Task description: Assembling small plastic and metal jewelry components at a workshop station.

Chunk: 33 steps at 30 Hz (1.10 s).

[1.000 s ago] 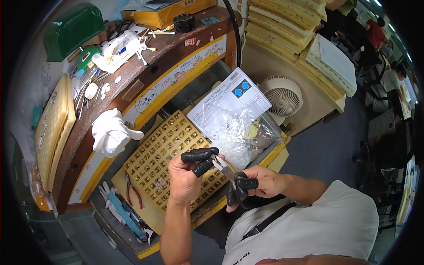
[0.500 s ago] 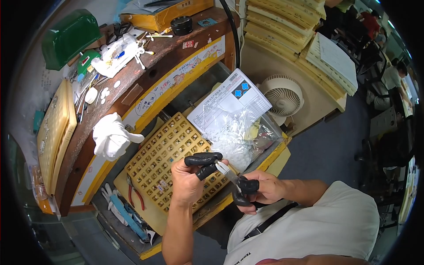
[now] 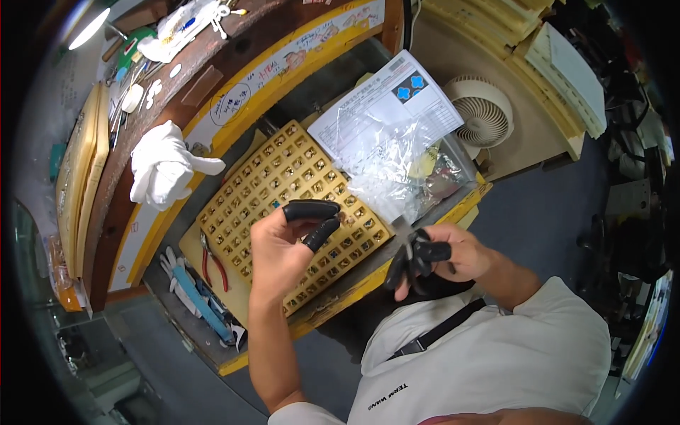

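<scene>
Black finger cots cover fingertips on both hands. My left hand point(image 3: 283, 237) is held above the tray, its thumb and forefinger curved into a pinch; a tiny thing may sit at their tips, too small to name. To its right, past the tray's edge, my right hand point(image 3: 443, 255) is closed around a slim metal tool point(image 3: 402, 230) that motion blurs. Beneath the left hand lies a tan tray point(image 3: 287, 166) of square pockets, with small shiny pieces in many of them. A printed sheet point(image 3: 347, 127) lies beyond the tray, partly under clear plastic bags point(image 3: 389, 166).
Red-handled pliers point(image 3: 212, 265) rest on the tray's left side. A white glove point(image 3: 163, 166) hangs at the wooden bench edge point(image 3: 244, 42). A small round fan point(image 3: 483, 112) stands right of the drawer, whose yellow front edge point(image 3: 333, 312) runs before me. Stacked trays point(image 3: 567, 78) stand behind.
My hands have moved apart: the right one has drawn the tool away from the left fingers toward the right. The whole view has shifted, with the bench now higher in it.
</scene>
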Each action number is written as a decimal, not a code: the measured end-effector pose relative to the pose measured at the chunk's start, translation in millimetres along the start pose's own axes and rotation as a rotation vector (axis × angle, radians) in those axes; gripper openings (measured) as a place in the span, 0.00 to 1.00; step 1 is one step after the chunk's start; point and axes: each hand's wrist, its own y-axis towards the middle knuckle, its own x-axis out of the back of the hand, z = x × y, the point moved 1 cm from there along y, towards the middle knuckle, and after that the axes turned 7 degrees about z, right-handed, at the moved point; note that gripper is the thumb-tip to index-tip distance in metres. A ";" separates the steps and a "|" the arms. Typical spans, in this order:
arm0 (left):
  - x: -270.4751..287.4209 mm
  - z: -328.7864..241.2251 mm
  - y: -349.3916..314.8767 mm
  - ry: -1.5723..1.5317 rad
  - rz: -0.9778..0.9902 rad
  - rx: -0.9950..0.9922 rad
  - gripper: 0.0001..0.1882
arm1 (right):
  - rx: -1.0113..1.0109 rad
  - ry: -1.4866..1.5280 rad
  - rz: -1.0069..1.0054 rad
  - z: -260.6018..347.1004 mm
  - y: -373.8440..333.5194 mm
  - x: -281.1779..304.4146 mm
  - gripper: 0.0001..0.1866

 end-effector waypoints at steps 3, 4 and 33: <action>-1.8 7.6 -18.4 0.303 -0.016 0.035 0.14 | 0.051 -0.048 -0.034 5.2 -14.8 7.5 0.16; -2.8 10.8 -22.8 0.468 -0.003 -0.022 0.20 | 0.039 -0.088 -0.054 8.2 -18.5 8.6 0.17; -34.2 37.6 -42.2 1.058 -0.388 0.145 0.06 | 0.189 -1.872 -0.778 68.2 -13.8 15.0 0.07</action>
